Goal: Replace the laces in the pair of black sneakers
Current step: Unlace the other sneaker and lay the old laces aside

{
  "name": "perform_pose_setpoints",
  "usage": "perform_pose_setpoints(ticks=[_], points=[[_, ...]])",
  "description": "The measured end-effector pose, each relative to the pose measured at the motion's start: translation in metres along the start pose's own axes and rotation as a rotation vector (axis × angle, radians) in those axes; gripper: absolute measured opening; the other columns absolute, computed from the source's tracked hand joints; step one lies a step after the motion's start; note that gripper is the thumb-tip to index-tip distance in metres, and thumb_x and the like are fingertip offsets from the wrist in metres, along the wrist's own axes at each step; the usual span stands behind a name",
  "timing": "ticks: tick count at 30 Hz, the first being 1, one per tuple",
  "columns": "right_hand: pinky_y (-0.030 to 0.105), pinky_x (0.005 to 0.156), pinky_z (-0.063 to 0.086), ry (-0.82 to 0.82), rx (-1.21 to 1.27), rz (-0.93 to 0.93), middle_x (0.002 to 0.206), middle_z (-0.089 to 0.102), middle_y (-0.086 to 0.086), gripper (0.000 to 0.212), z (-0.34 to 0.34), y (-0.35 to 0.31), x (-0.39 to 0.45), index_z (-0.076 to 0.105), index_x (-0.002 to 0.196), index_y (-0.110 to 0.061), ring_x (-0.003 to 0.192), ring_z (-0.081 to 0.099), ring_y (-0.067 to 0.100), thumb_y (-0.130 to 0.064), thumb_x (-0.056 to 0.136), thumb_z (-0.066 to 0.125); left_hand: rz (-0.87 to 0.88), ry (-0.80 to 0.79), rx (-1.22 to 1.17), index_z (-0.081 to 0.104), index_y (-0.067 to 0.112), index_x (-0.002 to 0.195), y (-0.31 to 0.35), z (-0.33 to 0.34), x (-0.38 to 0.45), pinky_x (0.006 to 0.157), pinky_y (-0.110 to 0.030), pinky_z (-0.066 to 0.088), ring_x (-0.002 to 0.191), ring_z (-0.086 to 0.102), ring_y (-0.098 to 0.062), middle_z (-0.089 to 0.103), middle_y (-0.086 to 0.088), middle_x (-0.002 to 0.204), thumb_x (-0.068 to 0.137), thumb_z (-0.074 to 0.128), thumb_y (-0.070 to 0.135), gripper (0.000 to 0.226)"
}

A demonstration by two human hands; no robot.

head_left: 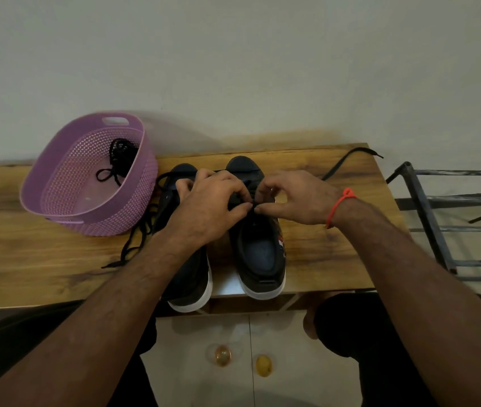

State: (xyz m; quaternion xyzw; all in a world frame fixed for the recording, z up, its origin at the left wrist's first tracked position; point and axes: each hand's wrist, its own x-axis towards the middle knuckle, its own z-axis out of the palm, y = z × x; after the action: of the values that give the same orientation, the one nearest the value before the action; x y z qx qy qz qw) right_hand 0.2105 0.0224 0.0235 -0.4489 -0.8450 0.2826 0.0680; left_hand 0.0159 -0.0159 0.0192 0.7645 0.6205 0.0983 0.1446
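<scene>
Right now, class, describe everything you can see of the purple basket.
The purple basket is oval, seemingly plastic, with perforated lattice walls, a smooth rim and a handle slot at its far end. It stands tilted on the wooden table, left of the sneakers. A bundled black lace lies inside; neither hand touches it.

Both hands point(252, 198) pinching lace point(339, 164) over right sneaker point(260, 245)

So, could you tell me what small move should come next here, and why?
Probably draw the lace through the right shoe: both hands, left hand and right hand, pinch it at an eyelet, and slack trails across the table.
</scene>
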Motion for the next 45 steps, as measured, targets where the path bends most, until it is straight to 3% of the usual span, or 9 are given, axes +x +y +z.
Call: perform_pose_setpoints(ticks=[4,8,11,17,23,30,34,37,45], points=[[0.038,0.09,0.051,0.01,0.0,-0.013,0.102,0.064,-0.006,0.007,0.003,-0.001,0.001,0.062,0.092,-0.03,0.1,0.057,0.013,-0.034,0.092,0.068,-0.03,-0.04,-0.027,0.057,0.046,0.094,0.0,0.0,0.002,0.091,-0.038,0.016,0.13,0.029,-0.014,0.05,0.022,0.126,0.094,0.061,0.051,0.006],[0.04,0.089,0.051,-0.019,-0.006,-0.002,0.101,0.059,-0.006,0.015,0.002,-0.002,0.0,0.056,0.082,-0.032,0.098,0.056,0.015,-0.028,0.089,0.068,-0.033,-0.058,-0.043,0.056,0.045,0.093,-0.001,0.002,0.003,0.09,-0.037,0.014,0.129,0.028,-0.012,0.046,0.025,0.118,0.096,0.058,0.051,0.006],[0.04,0.087,0.053,-0.042,-0.024,0.017,0.099,0.061,-0.003,0.01,0.004,0.0,0.0,0.061,0.083,-0.021,0.096,0.058,0.016,-0.025,0.087,0.07,-0.055,-0.056,-0.064,0.058,0.044,0.092,-0.004,0.001,0.003,0.09,-0.038,0.014,0.129,0.029,-0.012,0.046,0.026,0.117,0.097,0.057,0.05,0.008],[0.033,0.086,0.053,0.045,0.038,-0.04,0.099,0.064,-0.006,0.012,0.008,-0.003,0.004,0.062,0.096,-0.026,0.094,0.059,0.011,-0.035,0.092,0.067,-0.058,-0.082,-0.084,0.058,0.044,0.095,-0.003,0.0,0.003,0.092,-0.039,0.015,0.132,0.028,-0.013,0.046,0.024,0.119,0.097,0.058,0.051,0.007],[0.038,0.086,0.053,0.05,-0.019,-0.007,0.098,0.063,-0.006,0.012,0.005,0.001,0.005,0.059,0.086,-0.031,0.096,0.059,0.014,-0.037,0.091,0.068,-0.079,-0.088,-0.113,0.056,0.044,0.091,-0.006,0.001,0.004,0.093,-0.04,0.014,0.133,0.027,-0.013,0.044,0.025,0.116,0.099,0.055,0.047,0.009],[0.03,0.084,0.051,0.009,0.028,0.038,0.098,0.064,-0.007,0.009,0.003,0.004,0.0,0.059,0.089,-0.028,0.098,0.06,0.013,-0.033,0.092,0.067,-0.083,-0.072,-0.108,0.058,0.042,0.097,-0.007,0.001,0.002,0.092,-0.04,0.017,0.129,0.031,-0.015,0.051,0.02,0.119,0.095,0.059,0.049,0.007],[0.032,0.087,0.05,0.015,-0.037,0.007,0.105,0.064,-0.003,0.007,0.004,0.0,0.002,0.059,0.095,-0.028,0.102,0.058,0.016,-0.034,0.094,0.064,-0.024,-0.041,-0.055,0.056,0.047,0.098,-0.006,-0.001,0.002,0.105,-0.048,0.025,0.131,0.03,-0.017,0.052,0.019,0.126,0.094,0.062,0.05,0.008],[0.037,0.09,0.052,0.059,0.002,0.026,0.103,0.064,-0.003,0.007,0.005,-0.001,0.003,0.062,0.09,-0.026,0.1,0.059,0.016,-0.032,0.092,0.066,-0.043,-0.045,-0.085,0.057,0.045,0.095,-0.004,-0.001,0.003,0.103,-0.046,0.022,0.131,0.03,-0.015,0.05,0.02,0.125,0.095,0.061,0.048,0.005],[0.023,0.078,0.051,0.123,0.193,0.128,0.101,0.064,-0.005,0.011,0.003,-0.004,0.002,0.069,0.091,-0.017,0.096,0.061,0.011,-0.027,0.092,0.065,-0.067,-0.133,-0.352,0.061,0.055,0.08,-0.007,0.005,0.009,0.107,-0.06,0.034,0.122,0.049,-0.018,0.058,0.019,0.114,0.088,0.058,0.061,0.011]])
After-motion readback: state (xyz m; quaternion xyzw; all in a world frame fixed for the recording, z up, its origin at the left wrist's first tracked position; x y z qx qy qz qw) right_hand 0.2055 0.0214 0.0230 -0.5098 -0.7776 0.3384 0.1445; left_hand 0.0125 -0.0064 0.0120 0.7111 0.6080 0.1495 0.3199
